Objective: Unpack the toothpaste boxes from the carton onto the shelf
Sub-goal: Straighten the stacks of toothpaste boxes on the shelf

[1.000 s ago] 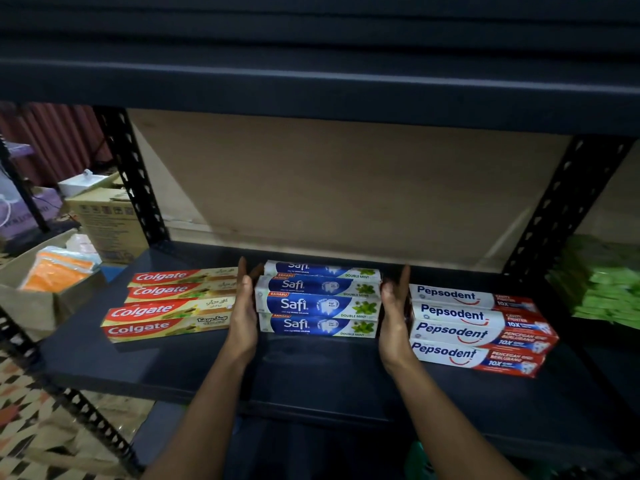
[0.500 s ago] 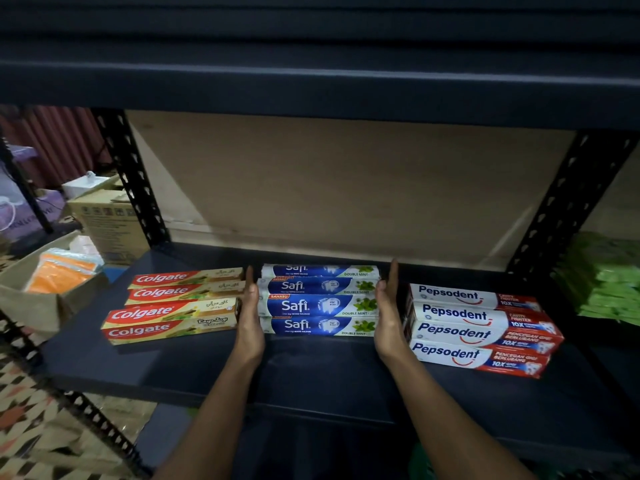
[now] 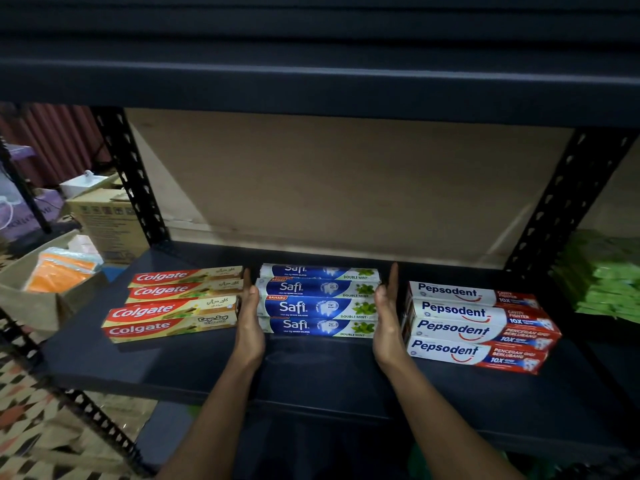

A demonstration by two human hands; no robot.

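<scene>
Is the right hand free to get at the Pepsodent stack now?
Probably yes: the right hand, flat against the Safi stack, holds nothing, and the Pepsodent stack sits right beside it, nothing between.

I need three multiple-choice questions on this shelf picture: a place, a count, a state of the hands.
1. The Safi boxes lie: A. left of the Colgate boxes B. between Colgate boxes and Pepsodent boxes C. right of Pepsodent boxes
2. Pepsodent boxes showing: A. two B. four C. six
3. The hands are: A. flat against the Safi stack's ends B. curled round one box C. out of view

1 B: Colgate at left, Pepsodent at right. 2 B: four logos show. 3 A: left hand and right hand flank the stack, fingers straight.
</scene>
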